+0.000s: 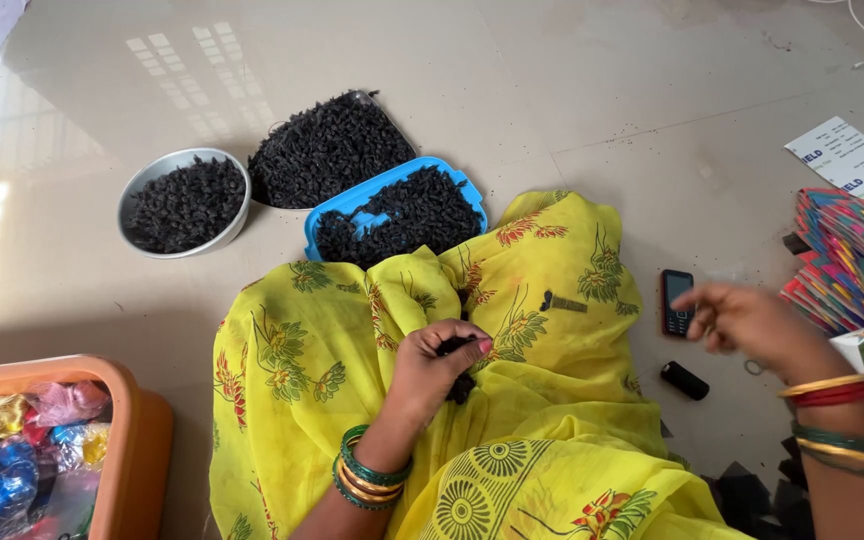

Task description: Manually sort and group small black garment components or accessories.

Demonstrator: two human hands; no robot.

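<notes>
- As I watched through the head camera, the pale tiled floor [572,90] filled most of the view, and a yellow flowered cloth [552,330] lay spread over the person's lap.
- At the lower left I saw an orange tub [142,440] holding shiny coloured wrappers.
- A fan of multicoloured folded pieces [852,255] lay at the right edge, with a printed paper [852,160] beyond it.
- Three containers of small black pieces stood close together past the cloth: a flat tray [327,145] heaped high, a blue box [397,215] just beside it and touching the cloth's edge, and a round metal bowl [187,200] to the left.
- The left hand [432,370] rested on the cloth, its fingers curled around a small clump of black pieces [457,350], holding it on the lap.
- The right hand [747,320] hovered above the floor, blurred, fingers loosely spread and holding nothing that I could make out.
- A small black phone [676,300] lay just beside that hand.
- A black spool [685,380] lay on the floor near it.
</notes>
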